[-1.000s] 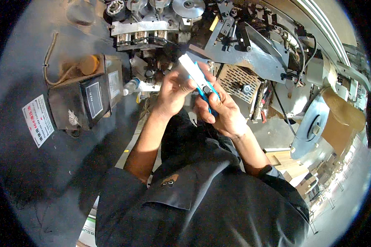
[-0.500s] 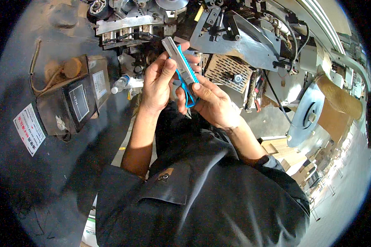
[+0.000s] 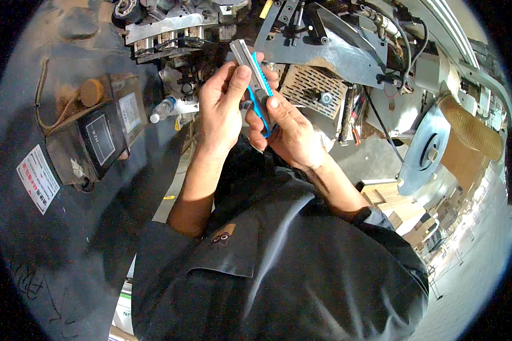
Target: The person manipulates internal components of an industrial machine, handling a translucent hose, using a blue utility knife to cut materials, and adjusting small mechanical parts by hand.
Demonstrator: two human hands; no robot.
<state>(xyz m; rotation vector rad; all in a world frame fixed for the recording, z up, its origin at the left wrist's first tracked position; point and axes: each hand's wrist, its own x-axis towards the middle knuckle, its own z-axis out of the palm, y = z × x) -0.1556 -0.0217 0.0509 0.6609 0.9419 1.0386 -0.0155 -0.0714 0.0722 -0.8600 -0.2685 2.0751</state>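
A utility knife (image 3: 260, 91) with a grey metal body and blue edging slants between my two hands, in front of my chest. My left hand (image 3: 223, 111) is closed on its upper part, thumb pressed along the metal. Lower down, my right hand (image 3: 294, 133) grips the blue handle end, with its thumb on the body and fingers curled behind. The fingers hide part of the knife, and a small bright tip shows below its lower end.
Beyond my hands stands a machine with a steel plate (image 3: 324, 62) and a slotted metal plate (image 3: 312, 91). To the left are a dark metal box (image 3: 99, 145) and a small clear bottle (image 3: 162, 109). At right are a pale blue disc (image 3: 418, 156) and a ribbed hose (image 3: 469, 122).
Both hands and the knife sit slightly higher in view. The blade tip at the lower end shows less than before. The grip looks much the same.
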